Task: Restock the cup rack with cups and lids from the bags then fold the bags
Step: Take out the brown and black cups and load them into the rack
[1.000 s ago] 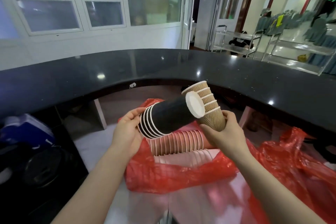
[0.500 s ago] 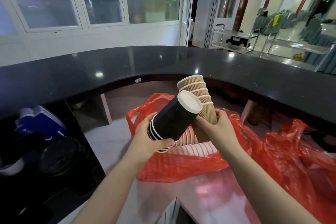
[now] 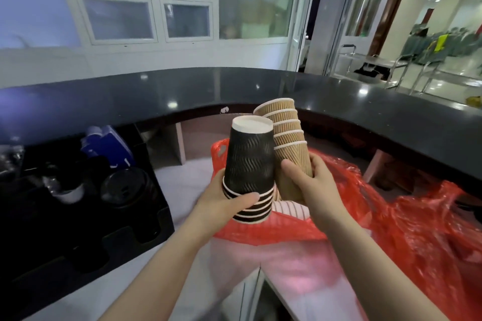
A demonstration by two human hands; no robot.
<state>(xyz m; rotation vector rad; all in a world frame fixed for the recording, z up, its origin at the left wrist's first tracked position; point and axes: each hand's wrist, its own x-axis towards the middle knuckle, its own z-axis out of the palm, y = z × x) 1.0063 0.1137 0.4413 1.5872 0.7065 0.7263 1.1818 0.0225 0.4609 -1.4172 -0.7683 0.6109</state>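
Left grip [image 3: 224,200] wraps the lower rims of a black cup stack [image 3: 249,164], thumb across the front, fingers curled behind; the stack is upside down, white base up, roughly upright. Right grip [image 3: 313,182] curls round the bottom of a brown cup stack [image 3: 289,143], also upside down and leaning slightly left. The two stacks sit just beside each other, maybe touching at mid-height; we cannot tell for sure.

Step, as we judge it: cups are out of the bag and in hand, restocking not yet done for these. Next move likely calls for carrying one stack left to the cup rack [image 3: 86,216] and dropping it into a free slot, so the stacks must be kept from slipping apart.

Outward: below both grips lies the red bag [image 3: 287,227], open, with more cups [image 3: 289,210] lying inside, pale ribbed sides showing. A second red bag [image 3: 427,219] is crumpled to the right, well apart. The rack sits on the low surface [image 3: 187,185] left of the grips, with black lids [image 3: 127,187] in one slot. A blue pack [image 3: 107,143] sits behind it. The curved dark counter [image 3: 182,91] runs beyond everything. Bags are not folded yet.
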